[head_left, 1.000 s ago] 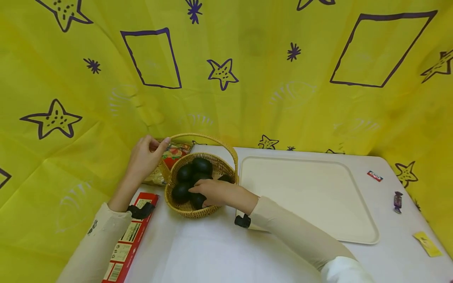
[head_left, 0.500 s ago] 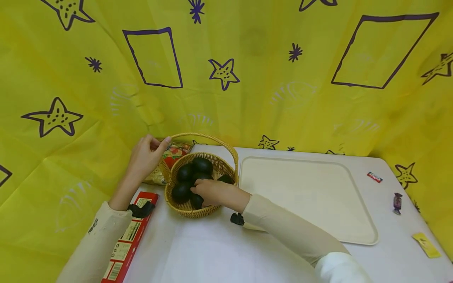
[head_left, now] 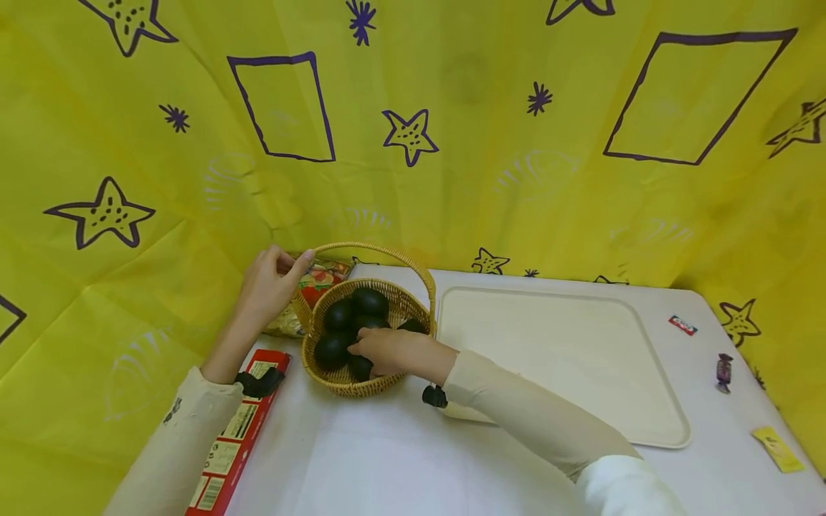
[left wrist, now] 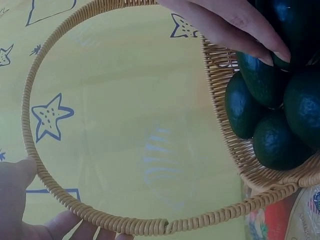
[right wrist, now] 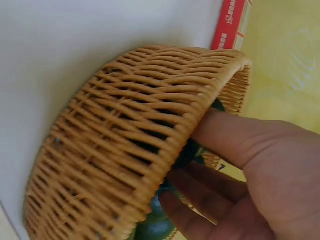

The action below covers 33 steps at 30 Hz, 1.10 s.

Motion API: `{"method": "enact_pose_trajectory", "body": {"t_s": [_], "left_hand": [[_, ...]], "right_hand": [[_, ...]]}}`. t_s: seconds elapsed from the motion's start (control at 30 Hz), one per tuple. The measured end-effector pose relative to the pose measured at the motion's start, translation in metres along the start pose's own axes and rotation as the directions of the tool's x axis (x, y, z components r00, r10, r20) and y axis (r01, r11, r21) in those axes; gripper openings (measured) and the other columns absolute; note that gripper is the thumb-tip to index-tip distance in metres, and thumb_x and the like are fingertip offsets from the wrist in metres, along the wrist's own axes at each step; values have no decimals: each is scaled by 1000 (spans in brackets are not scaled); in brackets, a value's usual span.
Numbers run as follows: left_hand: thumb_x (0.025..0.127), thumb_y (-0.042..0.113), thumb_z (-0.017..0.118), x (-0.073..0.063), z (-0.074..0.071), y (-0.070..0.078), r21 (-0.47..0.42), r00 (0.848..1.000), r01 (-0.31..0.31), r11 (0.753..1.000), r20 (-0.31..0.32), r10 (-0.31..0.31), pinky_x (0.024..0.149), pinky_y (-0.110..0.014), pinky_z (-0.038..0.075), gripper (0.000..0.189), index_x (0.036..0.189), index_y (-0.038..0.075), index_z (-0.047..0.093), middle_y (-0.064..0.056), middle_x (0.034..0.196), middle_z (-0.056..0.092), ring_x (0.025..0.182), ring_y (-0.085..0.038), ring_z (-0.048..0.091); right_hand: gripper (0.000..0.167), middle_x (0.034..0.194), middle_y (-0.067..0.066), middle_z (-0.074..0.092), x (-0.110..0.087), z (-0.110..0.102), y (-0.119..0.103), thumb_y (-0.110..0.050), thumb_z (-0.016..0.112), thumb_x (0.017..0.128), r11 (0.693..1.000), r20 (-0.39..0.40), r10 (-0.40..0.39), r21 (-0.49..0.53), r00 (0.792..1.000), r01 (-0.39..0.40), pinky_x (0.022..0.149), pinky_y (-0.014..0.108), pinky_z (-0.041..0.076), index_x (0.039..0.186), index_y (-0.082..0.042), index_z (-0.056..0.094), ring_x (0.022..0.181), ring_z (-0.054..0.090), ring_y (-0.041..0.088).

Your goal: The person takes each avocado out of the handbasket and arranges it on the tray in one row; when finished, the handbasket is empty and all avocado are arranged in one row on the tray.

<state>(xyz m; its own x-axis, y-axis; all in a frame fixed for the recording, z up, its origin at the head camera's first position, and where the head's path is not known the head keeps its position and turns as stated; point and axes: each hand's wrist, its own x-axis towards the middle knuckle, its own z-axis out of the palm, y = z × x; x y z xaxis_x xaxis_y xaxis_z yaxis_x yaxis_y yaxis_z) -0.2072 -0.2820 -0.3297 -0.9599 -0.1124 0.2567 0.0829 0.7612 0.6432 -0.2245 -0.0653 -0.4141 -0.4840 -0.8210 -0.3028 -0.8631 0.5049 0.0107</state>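
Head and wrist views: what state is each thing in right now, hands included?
Left hand: gripping the basket handle
Basket handle: raised
Wicker basket: upright, holding avocados
Avocados: piled, whole where visible
Right hand: inside the basket, at the avocados; grip unclear
Cream tray: lying flat
Red box: lying flat
Snack bag: behind the basket, partly hidden
Purple candy: wrapped
Red-blue packet: lying flat
Yellow packet: lying flat

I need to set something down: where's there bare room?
The tray is bare where visible. So is the table before the basket, between red box and right sleeve. A narrower strip separates tray and candies. Far left is crowded: basket, snack bag and left hand bunch together; avocados and right hand occupy the basket.
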Motion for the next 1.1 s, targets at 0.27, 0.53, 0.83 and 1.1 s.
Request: {"method": "enact_pose_trajectory", "body": {"t_s": [0.27, 0.53, 0.83, 1.1], "left_hand": [[107, 61, 50, 2, -1, -1, 2, 1000, -11, 1000, -2, 11, 93, -57, 46, 65, 109, -3, 57, -24, 118, 57, 108, -40, 57], [107, 60, 49, 2, -2, 1, 9, 1000, -1, 1000, 17, 1, 90, -54, 47, 64, 110, -4, 57, -24, 117, 57, 106, -40, 57], [107, 60, 49, 1, -2, 2, 7, 1000, 4, 1000, 20, -4, 90, -52, 46, 64, 110, -4, 57, -24, 117, 57, 106, -39, 56], [107, 60, 49, 1, -1, 0, 9, 1000, 3, 1000, 24, -3, 91, -54, 46, 64, 110, -3, 56, -25, 118, 56, 107, -39, 56]], "right_hand": [[68, 155, 4, 55, 5, -3, 4, -34, 73, 102, 1000, 64, 5, 6, 998, -5, 110, 25, 47, 162, -19, 44, 141, 54, 18], [71, 160, 1, 52, 12, -10, 5, -35, 76, 100, 996, 159, 46, 67, 986, -58, 115, 27, 43, 162, -20, 45, 146, 49, 16], [69, 161, 1, 50, 14, -9, 13, -37, 76, 99, 981, 159, 30, 184, 987, -60, 119, 32, 40, 160, -19, 48, 148, 48, 18], [67, 162, 1, 49, 13, -7, 13, -38, 74, 100, 976, 157, 14, 214, 987, -48, 119, 34, 40, 159, -19, 49, 149, 46, 20]]}}
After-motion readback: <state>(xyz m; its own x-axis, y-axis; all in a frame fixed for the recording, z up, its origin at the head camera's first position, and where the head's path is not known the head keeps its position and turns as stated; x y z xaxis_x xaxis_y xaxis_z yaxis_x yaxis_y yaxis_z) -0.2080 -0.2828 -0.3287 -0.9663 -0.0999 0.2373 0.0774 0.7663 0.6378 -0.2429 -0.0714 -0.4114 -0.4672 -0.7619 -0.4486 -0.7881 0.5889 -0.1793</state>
